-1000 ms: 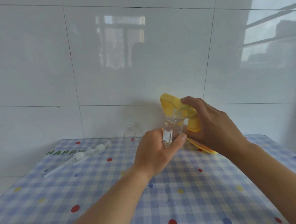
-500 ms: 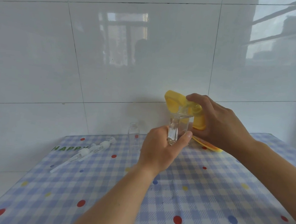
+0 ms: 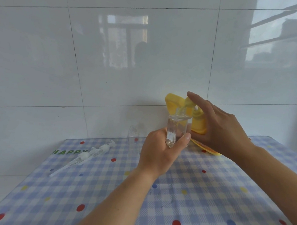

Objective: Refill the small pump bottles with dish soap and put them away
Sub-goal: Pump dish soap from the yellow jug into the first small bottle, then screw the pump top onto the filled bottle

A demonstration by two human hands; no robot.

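Observation:
My left hand point(image 3: 160, 152) grips a small clear square bottle point(image 3: 176, 129), held upright above the table with its mouth under the nozzle of a yellow dish soap pump bottle point(image 3: 198, 120). My right hand point(image 3: 220, 126) lies over that yellow bottle, with the index finger resting on its pump head. A second small clear bottle point(image 3: 133, 141) stands open on the table to the left. Two white pump tops point(image 3: 93, 154) with long tubes lie further left.
The table wears a blue checked cloth with coloured dots point(image 3: 199, 199) and stands against a white tiled wall point(image 3: 112, 63). A flat yellow-orange pouch point(image 3: 206, 147) lies behind my right wrist. The table's left edge runs diagonally at lower left.
The hands and bottles stay together in nearly the same pose. My right index finger has straightened over the pump head. The camera has shifted slightly.

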